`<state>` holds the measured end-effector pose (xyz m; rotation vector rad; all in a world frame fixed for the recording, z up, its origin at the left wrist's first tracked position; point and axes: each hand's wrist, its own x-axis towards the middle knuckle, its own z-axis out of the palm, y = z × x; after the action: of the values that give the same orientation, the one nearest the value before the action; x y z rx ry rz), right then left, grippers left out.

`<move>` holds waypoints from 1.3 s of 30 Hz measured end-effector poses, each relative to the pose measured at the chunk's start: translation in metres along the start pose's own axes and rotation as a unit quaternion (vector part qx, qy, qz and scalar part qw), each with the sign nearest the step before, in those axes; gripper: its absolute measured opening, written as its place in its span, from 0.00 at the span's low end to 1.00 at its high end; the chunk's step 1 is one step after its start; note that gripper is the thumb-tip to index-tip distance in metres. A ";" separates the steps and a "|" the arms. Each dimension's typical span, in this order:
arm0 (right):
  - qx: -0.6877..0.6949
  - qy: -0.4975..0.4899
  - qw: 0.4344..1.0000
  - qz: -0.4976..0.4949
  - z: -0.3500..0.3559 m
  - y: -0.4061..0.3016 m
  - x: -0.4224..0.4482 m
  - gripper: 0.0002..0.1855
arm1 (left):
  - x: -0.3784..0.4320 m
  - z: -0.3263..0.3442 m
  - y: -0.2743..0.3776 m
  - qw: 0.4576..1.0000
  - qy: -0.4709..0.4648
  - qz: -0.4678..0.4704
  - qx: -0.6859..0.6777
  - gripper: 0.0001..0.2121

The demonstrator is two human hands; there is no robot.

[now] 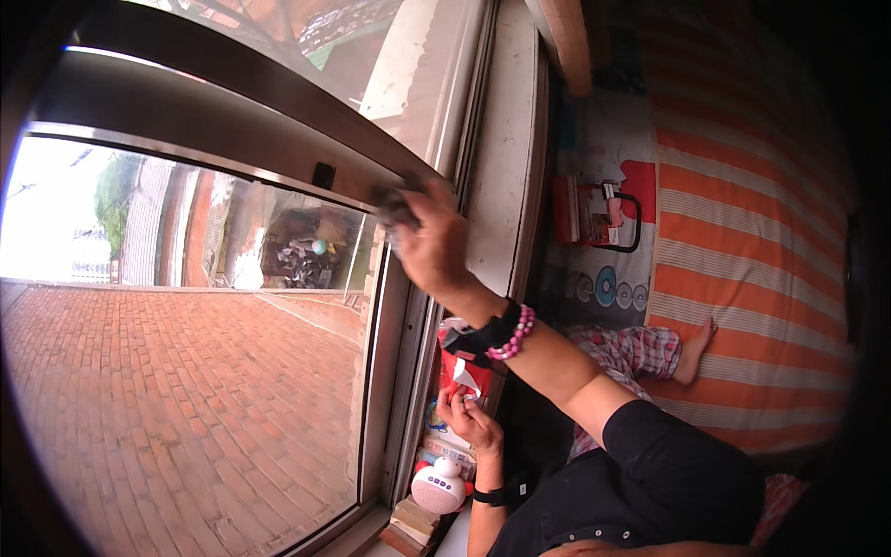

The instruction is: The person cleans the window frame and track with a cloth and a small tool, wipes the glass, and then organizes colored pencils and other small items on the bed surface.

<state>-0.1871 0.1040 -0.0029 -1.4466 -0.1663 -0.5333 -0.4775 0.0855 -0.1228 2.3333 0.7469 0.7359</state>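
Observation:
My right hand [438, 244] is closed around a dark, blurred cloth-like wad [398, 209]. It presses the wad against the metal window frame [278, 139], near the frame's end above the sill. A black band and a pink bead bracelet [515, 334] circle that wrist. Lower down, my left hand [473, 423] is over the windowsill with its fingers bent, at the edge of a red packet [473, 376]. Whether the fingers grip the packet is unclear. A white-and-red toy-shaped speaker [438, 487] stands just below this hand.
Books [416, 522] lie on the sill beside the speaker. The window glass [209, 390] shows a brick-paved yard. On the right is a bed with an orange-striped cover [738, 257], where a bare foot [692, 355] rests. A red box with a black handle [585, 216] sits by the sill.

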 end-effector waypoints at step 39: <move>-0.074 -0.086 0.992 -0.054 0.003 -0.025 -0.005 0.25 | -0.004 0.004 -0.005 0.999 -0.004 -0.020 -0.038 0.13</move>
<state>-0.2018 0.1070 0.0175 -1.6351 -0.3489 -0.5164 -0.4798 0.0847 -0.1298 2.2451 0.7462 0.7257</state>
